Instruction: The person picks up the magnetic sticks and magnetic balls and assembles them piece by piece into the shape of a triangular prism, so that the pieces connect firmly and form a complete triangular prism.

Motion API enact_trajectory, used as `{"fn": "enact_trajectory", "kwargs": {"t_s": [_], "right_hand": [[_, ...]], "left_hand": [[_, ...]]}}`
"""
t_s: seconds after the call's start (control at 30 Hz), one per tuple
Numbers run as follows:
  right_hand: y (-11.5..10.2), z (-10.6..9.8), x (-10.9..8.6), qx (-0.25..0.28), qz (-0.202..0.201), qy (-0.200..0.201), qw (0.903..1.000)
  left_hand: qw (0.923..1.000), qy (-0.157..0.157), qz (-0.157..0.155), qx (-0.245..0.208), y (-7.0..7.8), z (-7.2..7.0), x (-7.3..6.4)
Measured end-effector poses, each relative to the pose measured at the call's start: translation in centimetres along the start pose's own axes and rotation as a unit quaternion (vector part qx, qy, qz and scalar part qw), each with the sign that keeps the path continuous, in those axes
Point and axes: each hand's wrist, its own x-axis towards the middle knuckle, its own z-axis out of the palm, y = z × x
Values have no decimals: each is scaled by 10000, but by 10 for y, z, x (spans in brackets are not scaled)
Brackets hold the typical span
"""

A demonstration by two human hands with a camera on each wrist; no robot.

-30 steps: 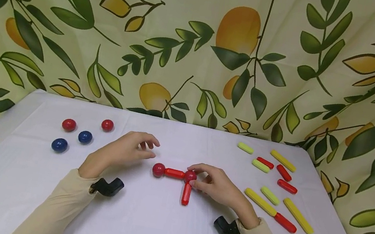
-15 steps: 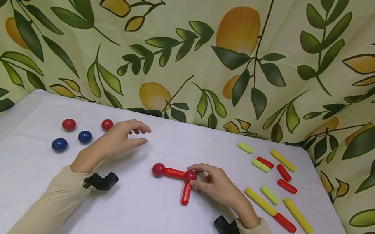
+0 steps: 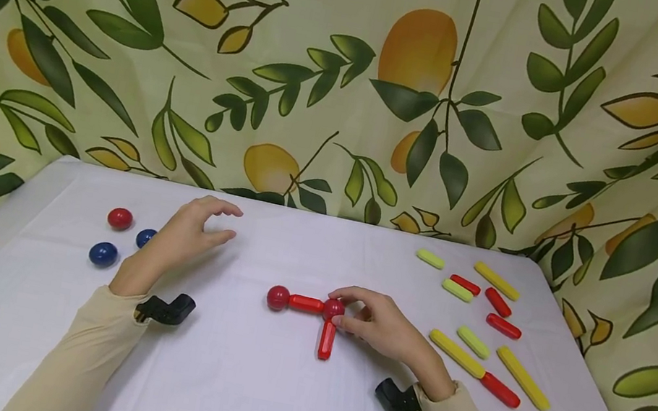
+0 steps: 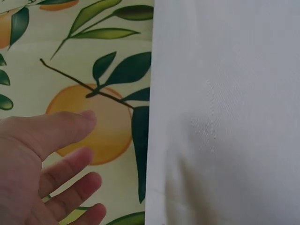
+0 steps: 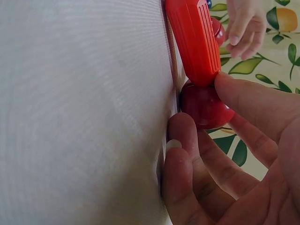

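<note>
My right hand (image 3: 379,323) pinches a red ball (image 3: 333,309) at the corner of a small joined piece lying on the table. From that ball a red rod (image 3: 306,303) runs left to another red ball (image 3: 277,298), and a second red rod (image 3: 326,341) points toward me. In the right wrist view, thumb and fingers sit around the held ball (image 5: 205,107). My left hand (image 3: 184,233) is over the table's back left part, fingers loosely bent and apart from the thumb, holding nothing. It partly covers a blue ball (image 3: 144,237).
Left of my left hand lie a loose red ball (image 3: 119,219) and another blue ball (image 3: 103,254). At the right are several loose rods: yellow (image 3: 523,378), light green (image 3: 473,342) and red (image 3: 503,326). A patterned curtain (image 3: 317,123) hangs behind the white table (image 3: 242,396).
My left hand has moved left and slightly back, away from the joined piece, and now hides a loose red ball seen earlier. The right hand has stayed on its ball.
</note>
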Motion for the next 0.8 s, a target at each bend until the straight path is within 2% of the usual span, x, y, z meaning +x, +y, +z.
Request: {"fn": "enact_trajectory", "kwargs": {"t_s": [0.37, 0.8], "right_hand": [[1, 0, 0, 34, -39, -8, 10000], [-2, 0, -1, 11, 46, 3, 10000]], "left_hand": [[9990, 60, -415, 177, -11, -7, -1], [9937, -259, -1020, 392, -16, -12, -5]]}}
